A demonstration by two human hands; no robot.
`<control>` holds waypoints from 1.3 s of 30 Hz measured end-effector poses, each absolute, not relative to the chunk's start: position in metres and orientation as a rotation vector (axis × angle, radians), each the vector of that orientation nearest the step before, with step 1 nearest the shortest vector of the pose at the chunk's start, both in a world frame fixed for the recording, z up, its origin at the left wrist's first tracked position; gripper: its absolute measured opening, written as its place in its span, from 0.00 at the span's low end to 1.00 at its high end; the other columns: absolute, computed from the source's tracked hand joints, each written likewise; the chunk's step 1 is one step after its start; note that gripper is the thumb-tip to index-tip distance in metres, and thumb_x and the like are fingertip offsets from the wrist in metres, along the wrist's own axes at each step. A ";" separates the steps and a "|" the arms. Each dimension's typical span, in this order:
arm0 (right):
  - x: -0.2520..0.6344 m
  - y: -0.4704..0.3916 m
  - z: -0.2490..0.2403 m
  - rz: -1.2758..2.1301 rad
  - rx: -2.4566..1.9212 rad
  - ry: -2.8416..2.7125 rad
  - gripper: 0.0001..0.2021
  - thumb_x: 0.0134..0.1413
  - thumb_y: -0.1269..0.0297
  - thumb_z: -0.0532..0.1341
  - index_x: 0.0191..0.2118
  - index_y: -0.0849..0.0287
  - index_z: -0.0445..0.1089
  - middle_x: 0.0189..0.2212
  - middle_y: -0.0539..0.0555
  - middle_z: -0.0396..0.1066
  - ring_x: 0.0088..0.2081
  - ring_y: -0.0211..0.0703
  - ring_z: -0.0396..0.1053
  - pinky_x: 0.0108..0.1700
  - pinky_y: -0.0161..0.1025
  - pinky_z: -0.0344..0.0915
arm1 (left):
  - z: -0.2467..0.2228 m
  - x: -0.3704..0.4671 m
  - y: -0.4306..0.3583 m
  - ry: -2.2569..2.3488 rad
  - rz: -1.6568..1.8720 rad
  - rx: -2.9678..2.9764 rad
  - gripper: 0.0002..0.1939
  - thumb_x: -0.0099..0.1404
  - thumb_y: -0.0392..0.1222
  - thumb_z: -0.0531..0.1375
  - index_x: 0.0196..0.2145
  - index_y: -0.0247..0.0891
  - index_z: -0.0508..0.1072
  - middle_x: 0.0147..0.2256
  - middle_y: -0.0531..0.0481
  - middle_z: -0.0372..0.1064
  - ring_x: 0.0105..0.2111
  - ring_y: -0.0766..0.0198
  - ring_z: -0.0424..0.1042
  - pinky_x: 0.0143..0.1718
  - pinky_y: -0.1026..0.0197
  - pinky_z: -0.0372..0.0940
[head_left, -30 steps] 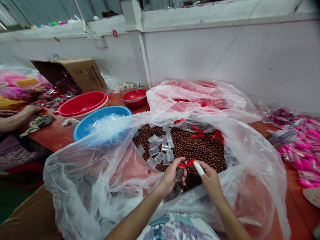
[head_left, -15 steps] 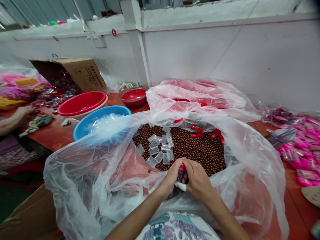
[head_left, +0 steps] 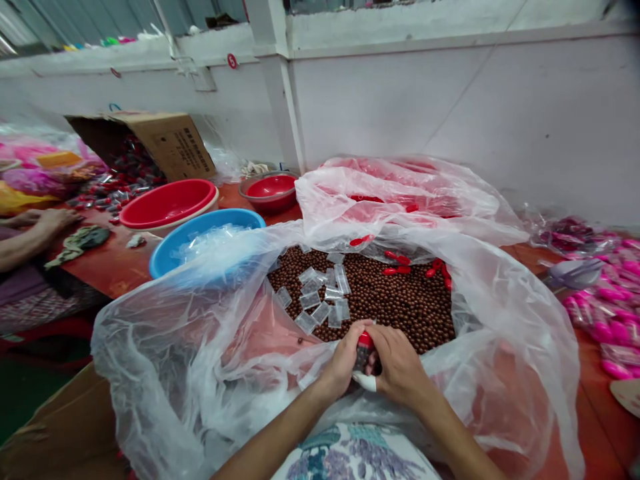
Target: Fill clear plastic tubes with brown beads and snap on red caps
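Note:
My left hand (head_left: 345, 357) and my right hand (head_left: 399, 360) meet around a small clear container with a red top (head_left: 365, 340), fingers closed on it from both sides. Dark contents show through its wall; the fingers cover the rest. A white wrap (head_left: 365, 381) covers my right thumb. Just beyond my hands lies a heap of brown beads (head_left: 390, 300) in an open clear plastic bag (head_left: 165, 347). Several clear empty containers (head_left: 311, 300) rest on the beads at left. Red pieces (head_left: 397, 269) lie at the heap's far right edge.
At left stand a blue basin (head_left: 210, 243) of clear pieces, a red basin (head_left: 167, 203) and a tipped carton (head_left: 167, 147) spilling red-topped containers. A co-worker's hand (head_left: 53, 223) is at far left. Behind is a bag of red pieces (head_left: 410, 190); pink packets (head_left: 610, 300) lie right.
The view has shifted slightly. Both hands stay around the container, and more of its red top now shows between the fingers. At left, the co-worker's hands have moved a little.

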State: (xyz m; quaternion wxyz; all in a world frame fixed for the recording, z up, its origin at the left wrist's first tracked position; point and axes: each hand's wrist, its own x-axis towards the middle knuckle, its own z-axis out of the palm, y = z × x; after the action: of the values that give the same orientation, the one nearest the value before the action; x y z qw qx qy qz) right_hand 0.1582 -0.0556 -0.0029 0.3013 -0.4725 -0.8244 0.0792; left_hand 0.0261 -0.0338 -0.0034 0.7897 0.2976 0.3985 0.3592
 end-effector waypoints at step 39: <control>0.247 0.084 -0.024 0.369 -1.924 -1.827 0.18 0.49 0.76 0.53 0.45 0.58 0.70 0.42 0.58 0.67 0.42 0.46 0.68 0.45 0.38 0.59 | -0.020 -0.019 0.022 1.364 0.753 1.884 0.21 0.56 0.32 0.55 0.48 0.42 0.67 0.40 0.48 0.63 0.41 0.61 0.65 0.46 0.58 0.59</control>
State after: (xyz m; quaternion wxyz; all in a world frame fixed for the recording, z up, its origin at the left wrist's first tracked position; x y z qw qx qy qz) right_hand 0.2471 0.0840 -0.0242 0.2292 -0.6992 -0.6638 0.1342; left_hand -0.0193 0.0225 -0.0205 0.3414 0.7244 0.5242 0.2896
